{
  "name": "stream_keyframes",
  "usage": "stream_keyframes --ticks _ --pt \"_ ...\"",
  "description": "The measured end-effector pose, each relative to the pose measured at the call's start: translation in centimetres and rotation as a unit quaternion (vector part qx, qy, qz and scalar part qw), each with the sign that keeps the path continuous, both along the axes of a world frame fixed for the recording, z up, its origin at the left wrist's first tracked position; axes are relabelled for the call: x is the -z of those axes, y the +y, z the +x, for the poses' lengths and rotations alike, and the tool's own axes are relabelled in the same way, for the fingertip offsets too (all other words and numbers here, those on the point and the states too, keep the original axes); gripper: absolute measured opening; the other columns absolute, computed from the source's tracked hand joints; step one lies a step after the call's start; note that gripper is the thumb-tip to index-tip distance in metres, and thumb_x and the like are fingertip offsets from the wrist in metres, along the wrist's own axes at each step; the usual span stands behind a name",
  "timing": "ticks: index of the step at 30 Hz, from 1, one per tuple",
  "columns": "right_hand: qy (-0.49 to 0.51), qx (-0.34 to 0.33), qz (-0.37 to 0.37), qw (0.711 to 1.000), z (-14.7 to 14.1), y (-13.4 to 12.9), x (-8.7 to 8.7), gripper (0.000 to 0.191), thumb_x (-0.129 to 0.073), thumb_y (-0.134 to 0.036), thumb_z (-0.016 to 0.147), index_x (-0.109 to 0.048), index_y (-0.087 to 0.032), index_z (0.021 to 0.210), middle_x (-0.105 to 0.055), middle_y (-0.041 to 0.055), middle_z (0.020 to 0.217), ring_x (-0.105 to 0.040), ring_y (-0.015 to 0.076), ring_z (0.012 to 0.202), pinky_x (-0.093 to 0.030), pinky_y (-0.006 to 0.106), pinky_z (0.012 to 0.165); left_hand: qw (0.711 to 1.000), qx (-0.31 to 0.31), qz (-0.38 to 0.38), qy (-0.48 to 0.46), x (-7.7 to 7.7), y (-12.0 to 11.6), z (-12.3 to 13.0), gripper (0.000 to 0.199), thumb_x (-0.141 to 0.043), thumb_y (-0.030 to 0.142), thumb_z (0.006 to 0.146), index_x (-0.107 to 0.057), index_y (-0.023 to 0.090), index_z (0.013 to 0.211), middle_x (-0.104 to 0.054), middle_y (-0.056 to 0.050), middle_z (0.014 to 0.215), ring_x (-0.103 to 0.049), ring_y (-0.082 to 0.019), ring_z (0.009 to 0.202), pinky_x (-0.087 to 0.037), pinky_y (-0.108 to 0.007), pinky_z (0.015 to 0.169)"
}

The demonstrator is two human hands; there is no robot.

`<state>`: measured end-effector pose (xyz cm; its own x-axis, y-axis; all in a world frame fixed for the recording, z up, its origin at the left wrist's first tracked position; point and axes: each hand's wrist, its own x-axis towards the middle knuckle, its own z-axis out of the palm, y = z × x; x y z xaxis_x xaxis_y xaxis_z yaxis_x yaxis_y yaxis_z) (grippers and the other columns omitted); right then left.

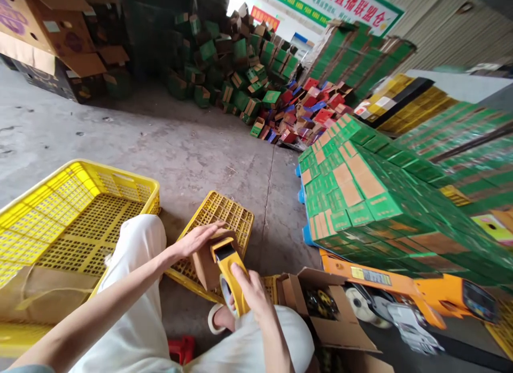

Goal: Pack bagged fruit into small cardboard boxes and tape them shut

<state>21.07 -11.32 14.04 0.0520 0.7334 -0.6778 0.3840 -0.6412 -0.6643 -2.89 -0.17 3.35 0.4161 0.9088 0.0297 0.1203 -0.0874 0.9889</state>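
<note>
My right hand is wrapped round a yellow tape dispenser with a roll of tape on its side. The dispenser's front end rests against the top of a small brown cardboard box. Flat along the upper edge of that box lies my left hand, its fingers stretched out and holding nothing. Under the box is a yellow plastic crate with a grid surface, in front of my knees. Part of the box is hidden behind the dispenser and my hands.
A large yellow basket stands at the left with a brown paper bag in it. On the right are an open carton, an orange pallet jack and stacked green boxes. Loose boxes lie heaped at the back.
</note>
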Motion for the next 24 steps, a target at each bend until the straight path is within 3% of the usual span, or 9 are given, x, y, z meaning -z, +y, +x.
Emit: stream_keyframes --ticks 3,5,8,12,19,24 --pt "0.022 -0.051 0.013 0.998 -0.4 2.1 -1.0 0.058 -0.058 -0.075 0.098 -0.069 -0.02 0.085 -0.071 0.0066 0.055 -0.067 0.02 0.047 -0.055 0.028 0.049 0.985 0.068 0.152 0.053 -2.8 -1.1 0.9 0.07 -0.032 0.064 0.114 -0.051 0.023 0.168 -0.05 -0.007 0.174 -0.045 -0.029 0.163 -0.034 -0.047 0.137" --pt "0.031 -0.065 0.016 0.997 -0.2 2.6 -1.5 0.061 -0.057 -0.075 0.099 -0.072 -0.018 0.088 -0.072 0.0073 0.056 -0.067 0.0204 0.048 -0.056 0.028 0.049 0.97 0.083 0.203 0.103 -3.5 -1.3 1.1 0.07 -0.031 0.062 0.115 -0.045 0.024 0.172 -0.052 -0.009 0.173 -0.05 -0.028 0.159 -0.039 -0.043 0.134" --pt "0.035 -0.065 0.011 0.997 0.1 2.2 -1.5 0.065 -0.057 -0.078 0.098 -0.075 -0.016 0.095 -0.073 0.0063 0.057 -0.068 0.0206 0.049 -0.058 0.029 0.051 0.953 0.106 0.248 0.141 -3.3 -0.7 0.6 0.072 -0.032 0.066 0.115 -0.038 0.027 0.175 -0.052 -0.009 0.173 -0.052 -0.026 0.158 -0.041 -0.04 0.132" --pt "0.031 -0.05 0.024 0.998 0.2 1.6 -0.6 0.066 -0.059 -0.083 0.095 -0.074 -0.019 0.09 -0.071 0.0057 0.055 -0.068 0.0207 0.048 -0.057 0.028 0.05 0.916 0.18 0.322 0.155 -2.7 0.6 -1.0 0.095 -0.046 0.08 0.105 -0.025 0.024 0.179 -0.04 -0.013 0.18 -0.042 -0.031 0.165 -0.035 -0.042 0.135" --pt "0.037 -0.046 0.031 0.998 -0.8 2.9 -0.7 0.063 -0.059 -0.082 0.095 -0.07 -0.02 0.089 -0.071 0.0051 0.056 -0.069 0.0209 0.048 -0.057 0.028 0.05 0.89 0.194 0.345 0.226 -2.9 2.9 -2.4 0.103 -0.06 0.079 0.1 -0.02 0.029 0.181 -0.042 -0.012 0.179 -0.046 -0.033 0.162 -0.032 -0.041 0.135" --pt "0.027 -0.067 0.025 0.997 -0.3 2.8 -1.3 0.06 -0.058 -0.077 0.097 -0.069 -0.019 0.091 -0.073 0.007 0.058 -0.07 0.0218 0.049 -0.057 0.03 0.049 0.884 0.185 0.323 0.282 -2.4 3.6 -3.1 0.113 -0.061 0.086 0.094 -0.016 0.03 0.181 -0.044 -0.013 0.177 -0.044 -0.038 0.163 -0.027 -0.05 0.136"
